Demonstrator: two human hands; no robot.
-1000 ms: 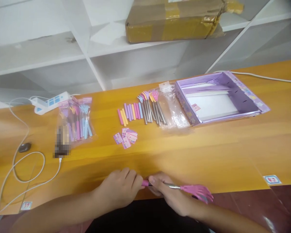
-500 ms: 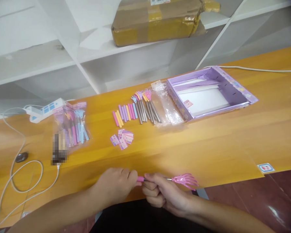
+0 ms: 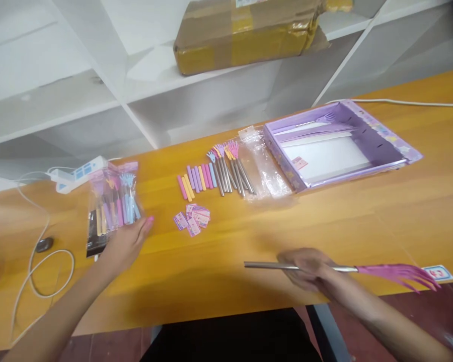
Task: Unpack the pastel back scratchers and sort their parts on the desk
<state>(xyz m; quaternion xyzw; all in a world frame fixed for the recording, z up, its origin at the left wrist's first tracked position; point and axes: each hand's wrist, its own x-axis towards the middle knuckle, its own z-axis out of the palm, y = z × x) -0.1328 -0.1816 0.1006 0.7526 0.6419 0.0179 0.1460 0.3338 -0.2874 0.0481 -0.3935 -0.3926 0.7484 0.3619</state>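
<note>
My right hand [image 3: 305, 266] is closed around the metal rod of a pink hand-shaped back scratcher [image 3: 396, 272]. The rod's bare metal end points left and its pink claw points right. At the left, my left hand [image 3: 124, 244] is closed, with the tip of a pink handle sleeve [image 3: 150, 220] showing past the fingers; the rest is hidden in the hand. Beside it lies a clear bag of back scratchers [image 3: 115, 201]. Farther back, several loose handle sleeves [image 3: 197, 178] lie in a row next to back scratchers with bare rods [image 3: 230, 171]. Small printed cards [image 3: 192, 219] sit in front.
A purple display box [image 3: 287, 158] holds a purple back scratcher and a card. Clear plastic bags [image 3: 266, 173] lie beside it. At the left are a power strip [image 3: 81, 173], a white cable [image 3: 73, 266] and a black mouse-like object [image 3: 44, 245]. A taped carton [image 3: 245, 40] rests on the shelf.
My hands have moved apart. The pink sleeve has come off the rod and gone left with my left hand; my right hand has carried the back scratcher right, its rod end now bare.
</note>
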